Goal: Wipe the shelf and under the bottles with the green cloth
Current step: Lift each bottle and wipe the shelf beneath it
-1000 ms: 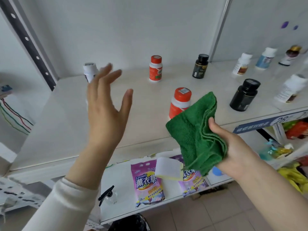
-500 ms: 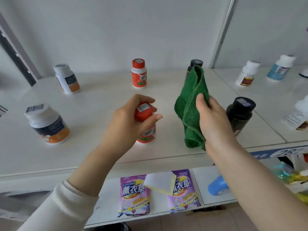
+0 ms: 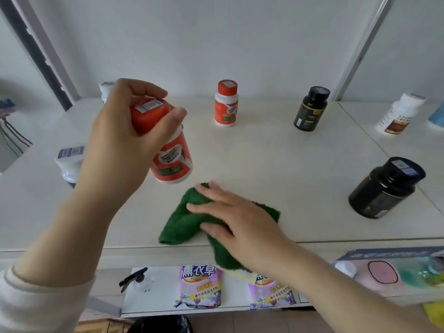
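A person stands at a pale shelf [image 3: 276,164], seen from a head camera. The left hand [image 3: 120,150] holds an orange-capped bottle [image 3: 165,145] in the air, fingers curled round its cap and shoulder — apparently to bare the spot beneath it. The right hand [image 3: 240,224] lies flat on the green cloth [image 3: 180,224], fingers slightly spread and pressing it against the shelf near the front edge, just below the raised bottle — a corner hangs over the edge, and other bottles stand well apart.
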Demonstrator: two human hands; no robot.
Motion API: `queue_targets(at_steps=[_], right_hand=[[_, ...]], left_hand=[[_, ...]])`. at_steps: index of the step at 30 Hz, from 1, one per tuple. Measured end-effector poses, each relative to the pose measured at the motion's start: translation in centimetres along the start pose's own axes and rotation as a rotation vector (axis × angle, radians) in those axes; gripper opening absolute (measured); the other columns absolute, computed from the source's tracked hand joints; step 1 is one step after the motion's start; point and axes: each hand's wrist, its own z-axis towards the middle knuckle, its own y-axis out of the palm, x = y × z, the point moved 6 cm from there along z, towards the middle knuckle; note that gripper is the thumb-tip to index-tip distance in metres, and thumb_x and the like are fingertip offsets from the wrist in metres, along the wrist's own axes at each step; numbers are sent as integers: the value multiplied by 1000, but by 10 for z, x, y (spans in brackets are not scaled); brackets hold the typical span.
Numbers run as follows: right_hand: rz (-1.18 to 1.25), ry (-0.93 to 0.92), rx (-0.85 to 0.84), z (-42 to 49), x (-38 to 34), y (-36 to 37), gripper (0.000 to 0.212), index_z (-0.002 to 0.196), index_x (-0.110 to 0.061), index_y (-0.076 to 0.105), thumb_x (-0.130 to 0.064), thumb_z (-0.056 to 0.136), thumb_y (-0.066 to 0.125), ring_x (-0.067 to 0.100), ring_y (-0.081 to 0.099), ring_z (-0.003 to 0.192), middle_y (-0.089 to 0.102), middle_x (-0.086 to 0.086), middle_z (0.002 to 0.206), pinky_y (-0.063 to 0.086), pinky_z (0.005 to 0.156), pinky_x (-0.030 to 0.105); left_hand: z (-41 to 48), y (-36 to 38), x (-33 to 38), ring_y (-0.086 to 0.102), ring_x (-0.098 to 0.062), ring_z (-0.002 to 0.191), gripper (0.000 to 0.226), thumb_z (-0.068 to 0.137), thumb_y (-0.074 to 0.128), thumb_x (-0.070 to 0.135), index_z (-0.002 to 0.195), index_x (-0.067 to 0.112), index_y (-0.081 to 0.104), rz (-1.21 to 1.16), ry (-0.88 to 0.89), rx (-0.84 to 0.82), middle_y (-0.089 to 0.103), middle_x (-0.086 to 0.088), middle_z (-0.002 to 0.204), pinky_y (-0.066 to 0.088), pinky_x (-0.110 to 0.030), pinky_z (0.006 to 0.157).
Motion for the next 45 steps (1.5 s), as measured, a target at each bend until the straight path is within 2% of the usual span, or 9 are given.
queue_targets(at_steps=[4, 10, 19, 23, 27, 34, 37, 41, 45], right_hand=[[21, 17, 6, -1, 12, -9, 39, 128, -26, 54, -33, 91, 46, 4, 27, 138, 34, -11, 148, 10, 108, 9], [-325, 603, 100, 53, 142, -69, 44, 142, -23, 31, -32, 99, 28, 24, 14, 143, 14, 3, 156, 13, 115, 35], [61, -1, 10, -15, -18, 7, 42, 118, -27, 61, -38, 85, 37, 2, 37, 131, 50, -12, 137, 20, 105, 10], [392, 66, -28, -48, -25, -12, 28, 113, -32, 62, -27, 90, 47, -10, 49, 113, 61, -20, 116, 34, 93, 3], [421, 216, 198, -58, 0, -66, 27, 107, -35, 63, -19, 89, 50, -19, 56, 83, 62, -34, 85, 36, 73, -2], [130, 643, 398, -36, 104, -97, 32, 126, -18, 53, -22, 98, 38, 20, 55, 103, 61, 5, 117, 39, 80, 23], [19, 557, 354, -44, 86, -77, 33, 127, -23, 53, -21, 96, 43, 17, 53, 112, 58, 0, 128, 31, 77, 15], [245, 282, 215, -81, 19, -44, 31, 117, -33, 61, -24, 89, 51, -13, 42, 118, 54, -27, 120, 24, 87, -7], [504, 288, 86, -104, 2, -43, 27, 105, -45, 61, -24, 91, 52, -19, 52, 105, 64, -31, 108, 35, 85, -2]], left_hand=[[5, 0, 0, 66, -12, 94, 21, 77, 63, 44, 87, 45, 45, 25, -5, -11, 66, 2, 108, 53, -23, 74], [2, 6, 1, 64, -11, 97, 23, 79, 63, 38, 92, 40, 44, 41, -4, -48, 64, 3, 111, 51, -12, 67], [2, 8, 7, 66, -13, 95, 24, 68, 58, 54, 87, 46, 45, 19, -1, -33, 66, 1, 107, 55, -31, 80], [-1, 25, 12, 66, -15, 97, 29, 64, 56, 57, 88, 46, 44, 18, 7, -97, 66, 1, 109, 56, -35, 82], [-3, 39, 17, 66, -15, 97, 30, 66, 58, 57, 90, 45, 44, 24, 17, -131, 66, 2, 109, 55, -35, 83], [-12, 65, 23, 61, 4, 86, 29, 80, 65, 33, 100, 27, 45, 64, 44, -159, 63, 8, 103, 46, -2, 66], [-18, 68, 21, 59, 10, 82, 29, 79, 65, 32, 100, 27, 46, 75, 51, -166, 63, 9, 101, 43, 4, 63], [-20, 66, 11, 64, -10, 96, 30, 79, 64, 35, 101, 28, 45, 99, 43, -164, 65, 2, 109, 48, -12, 74], [-19, 64, 3, 64, -17, 100, 29, 80, 63, 36, 101, 29, 45, 99, -2, -177, 64, 0, 112, 48, -19, 76]])
